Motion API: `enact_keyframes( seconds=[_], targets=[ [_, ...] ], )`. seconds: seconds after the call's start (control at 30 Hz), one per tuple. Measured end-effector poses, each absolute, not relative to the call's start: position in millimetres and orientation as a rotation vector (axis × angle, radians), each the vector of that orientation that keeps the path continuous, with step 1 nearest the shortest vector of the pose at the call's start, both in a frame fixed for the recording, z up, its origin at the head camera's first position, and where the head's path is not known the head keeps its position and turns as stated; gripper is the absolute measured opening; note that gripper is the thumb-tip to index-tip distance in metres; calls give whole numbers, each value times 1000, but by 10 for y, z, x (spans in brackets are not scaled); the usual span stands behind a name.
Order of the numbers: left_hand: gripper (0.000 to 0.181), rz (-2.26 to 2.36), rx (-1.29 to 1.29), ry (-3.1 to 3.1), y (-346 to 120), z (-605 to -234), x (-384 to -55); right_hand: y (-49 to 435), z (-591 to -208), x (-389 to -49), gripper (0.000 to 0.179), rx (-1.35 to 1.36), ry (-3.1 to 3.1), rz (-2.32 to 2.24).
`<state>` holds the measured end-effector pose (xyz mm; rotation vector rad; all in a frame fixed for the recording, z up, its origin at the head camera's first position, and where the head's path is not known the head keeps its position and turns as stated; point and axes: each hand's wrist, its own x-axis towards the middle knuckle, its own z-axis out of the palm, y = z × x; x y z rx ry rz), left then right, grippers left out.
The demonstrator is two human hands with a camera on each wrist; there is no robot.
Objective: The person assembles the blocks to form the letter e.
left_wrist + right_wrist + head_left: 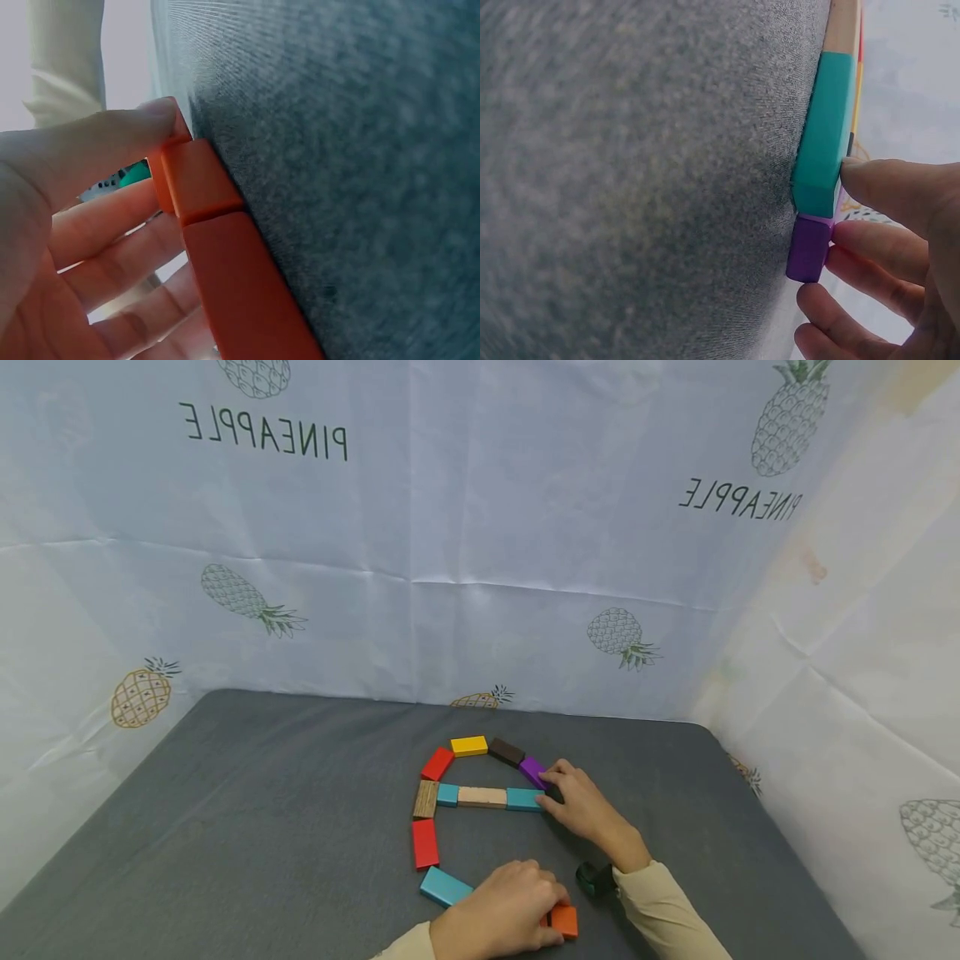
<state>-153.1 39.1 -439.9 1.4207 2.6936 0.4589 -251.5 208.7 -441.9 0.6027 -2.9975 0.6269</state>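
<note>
My left hand pinches the orange block at the near end of a row, thumb on one side and fingers on the other. A longer red-orange block adjoins it in the left wrist view. Farther back, my right hand touches two blocks with loosely bent fingers. Its thumb rests against the teal block, and its fingertips meet the purple block. Teal and purple ends stand close together. Part of the near row is hidden beneath the left hand.
A curve of yellow, dark brown, red and wood-brown blocks lies on the grey cloth. A pale wooden block sits in the middle bar. Another teal block angles toward the left hand.
</note>
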Motion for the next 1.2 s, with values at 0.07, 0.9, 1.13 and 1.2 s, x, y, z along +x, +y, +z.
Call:
enact_keyframes(
  seconds=[0.07,0.9,1.13,1.2],
  targets=[
    [22,441,1426,2704,390,-4399,-1524,2089,-4419,-2513,40,606,-2995,627],
    [41,391,1263,2732,268,-4359,-1540,2113,-4451,-2534,40,645,-2951,628],
    [45,397,1207,2780,-2,-4282,-1555,2110,-4446,-2523,40,649,-2946,621],
    [46,414,1186,2781,-91,-4259,-1569,2106,-4439,-2520,39,645,-2952,618]
  ],
)
